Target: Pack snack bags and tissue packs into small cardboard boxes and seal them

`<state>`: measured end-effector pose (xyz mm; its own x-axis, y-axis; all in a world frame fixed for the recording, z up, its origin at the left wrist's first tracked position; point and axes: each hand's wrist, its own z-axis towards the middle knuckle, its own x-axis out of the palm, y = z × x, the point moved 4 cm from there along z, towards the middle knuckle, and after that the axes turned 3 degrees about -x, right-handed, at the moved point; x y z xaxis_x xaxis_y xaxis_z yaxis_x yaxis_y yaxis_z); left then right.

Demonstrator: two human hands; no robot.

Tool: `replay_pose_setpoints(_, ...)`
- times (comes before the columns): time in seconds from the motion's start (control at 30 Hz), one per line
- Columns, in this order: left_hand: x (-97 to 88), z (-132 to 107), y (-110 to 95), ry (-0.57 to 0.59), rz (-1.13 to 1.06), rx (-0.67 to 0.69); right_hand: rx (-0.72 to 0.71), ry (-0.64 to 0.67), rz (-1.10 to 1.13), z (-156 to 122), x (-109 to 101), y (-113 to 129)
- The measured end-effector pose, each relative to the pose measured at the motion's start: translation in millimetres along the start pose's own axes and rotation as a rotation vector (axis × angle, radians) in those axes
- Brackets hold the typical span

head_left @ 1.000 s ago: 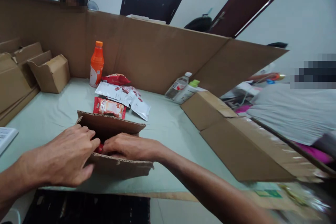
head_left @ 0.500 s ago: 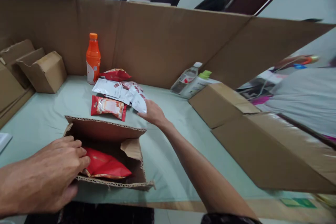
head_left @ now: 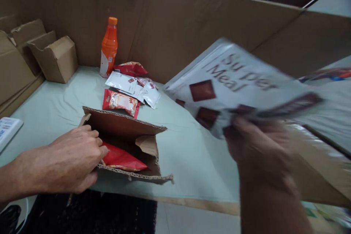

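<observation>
My right hand [head_left: 260, 146] is raised at the right, shut on a white "Super Meal" packet [head_left: 219, 80] with brown squares, partly blurred by motion. My left hand [head_left: 74, 155] curls its fingers over the left side of an open cardboard box [head_left: 123, 117]. A red packet [head_left: 123, 159] lies inside that box, partly covered by my left fingers. Behind the box are a red and white snack packet [head_left: 120, 103], several small white sachets [head_left: 120, 81] and another red packet [head_left: 131, 68].
An orange bottle [head_left: 109, 49] stands by the cardboard wall [head_left: 175, 33]. Small cardboard boxes [head_left: 61, 60] sit at the far left, with a white device [head_left: 9, 131] nearer. A larger carton [head_left: 315, 164] is behind my right arm.
My right hand has moved from the sachets to the upper right, now lifting the white packet near the camera. My left hand stays on the box. The view has shifted.
</observation>
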<state>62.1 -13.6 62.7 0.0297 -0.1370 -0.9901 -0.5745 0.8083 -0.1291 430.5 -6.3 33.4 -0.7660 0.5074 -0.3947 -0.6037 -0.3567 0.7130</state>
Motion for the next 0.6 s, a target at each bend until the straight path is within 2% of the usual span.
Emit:
replay_pose_setpoints(0.07,-0.5,3,-1,0.020,0.045,0.005,-0.048,-0.074,0.128,-24,-11,39)
replay_pose_setpoints(0.1,-1.3,4,-1,0.029,0.065,0.010,-0.097,-0.061,0.153,-32,-9,58)
replay_pose_setpoints(0.17,-3.5,6,-3,0.051,0.097,0.003,-0.210,0.130,0.113,-39,11,89)
replay_pose_setpoints(0.23,-5.0,6,-5,0.082,0.123,-0.015,-0.287,0.427,0.057,-38,42,109)
replay_pose_setpoints(0.3,-5.7,5,-6,0.101,0.149,-0.029,-0.291,0.673,-0.009,-34,75,116)
replay_pose_setpoints(0.43,-5.5,0,-8,0.071,0.164,-0.025,-0.233,0.942,-0.097,-31,130,108)
replay_pose_setpoints(0.53,-5.1,-4,-8,0.016,0.167,-0.042,-0.207,1.098,-0.087,-35,152,101)
replay_pose_setpoints(0.6,-4.5,-5,-7,-0.008,0.172,-0.054,-0.250,1.183,-0.113,-37,153,102)
